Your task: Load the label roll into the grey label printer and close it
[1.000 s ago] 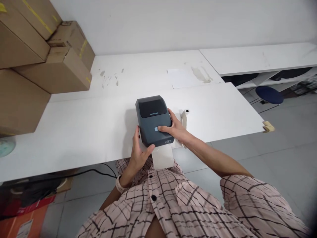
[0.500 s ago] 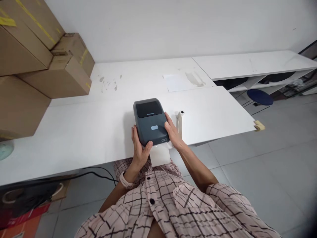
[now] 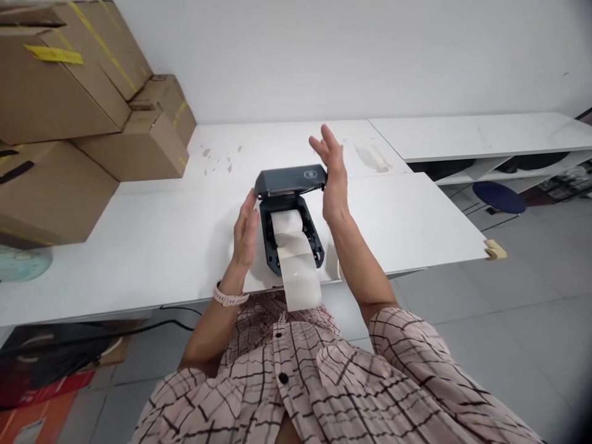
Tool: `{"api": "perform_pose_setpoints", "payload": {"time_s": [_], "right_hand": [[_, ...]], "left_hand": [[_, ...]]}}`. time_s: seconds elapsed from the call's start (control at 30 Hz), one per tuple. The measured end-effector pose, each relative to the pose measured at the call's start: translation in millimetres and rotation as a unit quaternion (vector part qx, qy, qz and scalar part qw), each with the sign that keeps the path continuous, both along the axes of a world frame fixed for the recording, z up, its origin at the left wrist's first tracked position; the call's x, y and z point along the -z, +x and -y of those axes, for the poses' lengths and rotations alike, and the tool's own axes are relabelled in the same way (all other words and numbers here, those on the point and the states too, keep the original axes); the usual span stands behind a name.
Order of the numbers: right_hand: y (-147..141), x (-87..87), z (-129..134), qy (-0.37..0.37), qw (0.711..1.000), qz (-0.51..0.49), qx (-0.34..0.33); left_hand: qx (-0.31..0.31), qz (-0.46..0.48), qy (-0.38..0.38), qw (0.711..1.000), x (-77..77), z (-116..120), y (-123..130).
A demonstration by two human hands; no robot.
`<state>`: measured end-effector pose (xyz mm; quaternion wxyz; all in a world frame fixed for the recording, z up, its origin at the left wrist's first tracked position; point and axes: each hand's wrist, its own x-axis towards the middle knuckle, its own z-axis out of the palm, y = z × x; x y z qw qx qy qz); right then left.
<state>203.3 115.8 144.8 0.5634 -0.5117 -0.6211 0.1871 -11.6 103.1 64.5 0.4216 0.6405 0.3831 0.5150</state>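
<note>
A dark label printer [image 3: 269,250] sits near the front edge of the table with its lid [image 3: 290,179] raised. Inside lies a white paper roll [image 3: 287,221]. From it, a paper strip [image 3: 300,280] runs out the front and hangs past the table edge. My left hand [image 3: 245,233] is at the printer's left side, fingers stretched upward, fingertips at the lid's left corner. On the other side, my right hand [image 3: 335,179] stands upright with its fingers apart, the palm against or close beside the lid's right end.
Cardboard boxes [image 3: 92,92] are stacked at the left on the white table [image 3: 185,246]. A greenish round object [image 3: 25,264] lies below them. To the right are a blue stool [image 3: 498,196], open shelves [image 3: 485,165] and a padded table corner [image 3: 496,249]. A black cable [image 3: 157,325] hangs underneath.
The printer's lid has swung up, showing the paper roll inside. Both hands have shifted from holding the closed printer's sides to the raised lid's ends. The view has turned slightly left.
</note>
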Motion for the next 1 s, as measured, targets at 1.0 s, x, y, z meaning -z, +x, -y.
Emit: {"api": "perform_pose_setpoints", "payload": {"time_s": [1.0], "right_hand": [[-7, 47.9, -53, -0.311, 0.814, 0.405, -0.276]], "left_hand": [[-0.061, -0.274, -0.151, 0.948, 29.4, -5, 14]]}}
